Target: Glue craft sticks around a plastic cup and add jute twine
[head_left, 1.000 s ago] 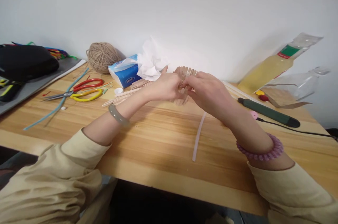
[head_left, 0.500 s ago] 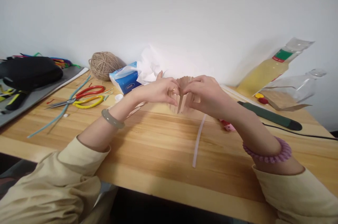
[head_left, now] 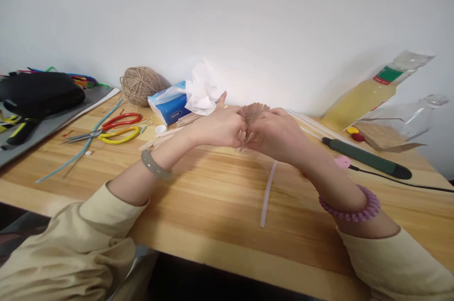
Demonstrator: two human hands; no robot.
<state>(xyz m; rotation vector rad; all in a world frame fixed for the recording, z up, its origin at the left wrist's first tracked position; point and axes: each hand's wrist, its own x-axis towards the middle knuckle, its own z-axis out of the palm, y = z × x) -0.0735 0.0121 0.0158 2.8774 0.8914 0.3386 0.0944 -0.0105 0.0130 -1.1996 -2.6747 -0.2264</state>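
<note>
Between my hands, over the middle of the table, is a small piece made of wooden craft sticks (head_left: 256, 110) with rounded ends, set side by side. My left hand (head_left: 227, 126) is closed on its left side, thumb pointing up. On its right side my right hand (head_left: 273, 131) is closed too, fingers bent round the sticks. Much of the piece is hidden behind my fingers and blurred. A translucent white strip (head_left: 268, 194), like a glue stick, lies on the table just below my right hand.
Left on the wooden table (head_left: 198, 206) are scissors (head_left: 94, 135), a blue pipe cleaner (head_left: 76, 161), a twine ball (head_left: 142, 85) and a tissue pack (head_left: 172, 102). Thin wooden sticks (head_left: 177, 131) lie behind my left forearm. Right stand a yellow-filled bottle (head_left: 365, 90) and a green tool (head_left: 367, 158) beside a black cord.
My hands have come closer together round the craft-stick piece, covering more of it. My right forearm has shifted slightly left, showing a pink thing by the cord.
</note>
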